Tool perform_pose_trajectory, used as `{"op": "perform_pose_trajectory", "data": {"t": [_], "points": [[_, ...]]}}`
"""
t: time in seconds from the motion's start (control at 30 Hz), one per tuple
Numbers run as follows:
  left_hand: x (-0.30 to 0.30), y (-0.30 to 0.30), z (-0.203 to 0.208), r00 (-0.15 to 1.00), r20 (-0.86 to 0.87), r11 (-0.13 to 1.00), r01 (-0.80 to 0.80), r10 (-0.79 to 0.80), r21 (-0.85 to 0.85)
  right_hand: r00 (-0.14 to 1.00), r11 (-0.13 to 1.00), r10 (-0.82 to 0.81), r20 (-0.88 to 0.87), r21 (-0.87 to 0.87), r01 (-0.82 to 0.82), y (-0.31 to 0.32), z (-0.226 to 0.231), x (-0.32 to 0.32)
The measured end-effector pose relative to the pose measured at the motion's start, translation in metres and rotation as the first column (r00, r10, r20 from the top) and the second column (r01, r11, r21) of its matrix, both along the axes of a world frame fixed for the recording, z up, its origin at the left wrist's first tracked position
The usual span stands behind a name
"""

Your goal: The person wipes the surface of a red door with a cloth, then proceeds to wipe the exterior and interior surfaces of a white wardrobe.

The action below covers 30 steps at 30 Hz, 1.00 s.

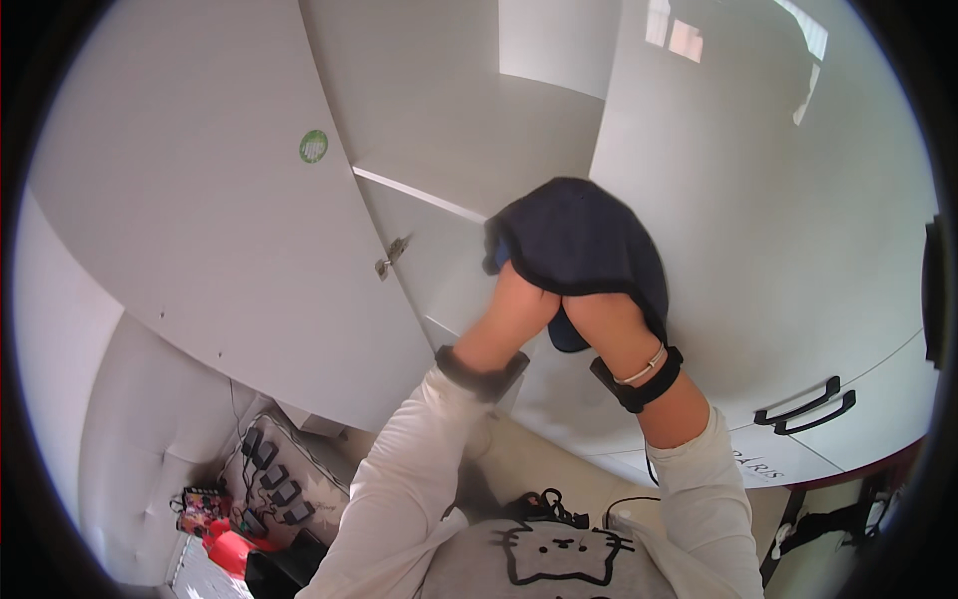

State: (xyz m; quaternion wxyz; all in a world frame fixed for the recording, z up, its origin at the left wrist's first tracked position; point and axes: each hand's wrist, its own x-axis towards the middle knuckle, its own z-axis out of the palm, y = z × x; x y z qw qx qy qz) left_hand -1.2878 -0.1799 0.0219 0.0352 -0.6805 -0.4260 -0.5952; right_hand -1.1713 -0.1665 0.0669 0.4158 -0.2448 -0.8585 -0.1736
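Dark blue cloth (pixel 589 235) draped over left hand (pixel 522 284), right hand (pixel 602 309) before open cabinet (pixel 449 120); grip hidden, cannot tell if clamped

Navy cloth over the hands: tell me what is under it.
The left forearm and right forearm reach under the navy cloth; a dark blue fold shows below its edge. Both hands are covered, so their grip and anything else beneath cannot be seen.

The person wears loose, wrinkled white sleeves (pixel 399 469), a dark band (pixel 477 379) with a blocky unit on the left wrist, a matching black strap (pixel 661 381) below a slim pale bracelet (pixel 647 367) on the right, and a grey top (pixel 461 567) bearing a black-outlined, whiskered cat face (pixel 562 549)
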Motion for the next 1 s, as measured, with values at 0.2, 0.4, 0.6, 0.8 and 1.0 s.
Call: {"op": "perform_pose_trajectory", "data": {"t": [0.2, 0.4, 0.6, 0.8, 1.0], "points": [[-0.013, -0.001, -0.029, 0.980, -0.097, 0.984, 0.177, -0.176, -0.006, 0.989, 0.995, -0.098, 0.115, -0.002, 0.099, -0.004, -0.036, -0.002], [-0.046, 0.012, 0.013, 0.929, -0.169, 0.896, 0.250, -0.329, -0.368, 0.971, 0.972, -0.232, -0.053, -0.050, 0.229, 0.000, -0.014, -0.024], [-0.070, 0.029, 0.026, 0.928, -0.313, 0.968, 0.143, -0.204, -0.209, 0.917, 0.842, -0.397, -0.051, -0.417, 0.341, -0.008, 0.024, -0.059], [-0.083, 0.025, 0.030, 0.900, -0.384, 0.975, 0.153, -0.205, -0.162, 0.851, 0.765, -0.511, 0.123, -0.387, 0.515, -0.024, -0.007, -0.064], [-0.124, 0.020, 0.032, 0.937, -0.349, 0.984, -0.046, -0.017, -0.171, 0.966, 0.894, -0.255, 0.037, -0.371, 0.250, -0.009, 0.006, -0.094]]}}
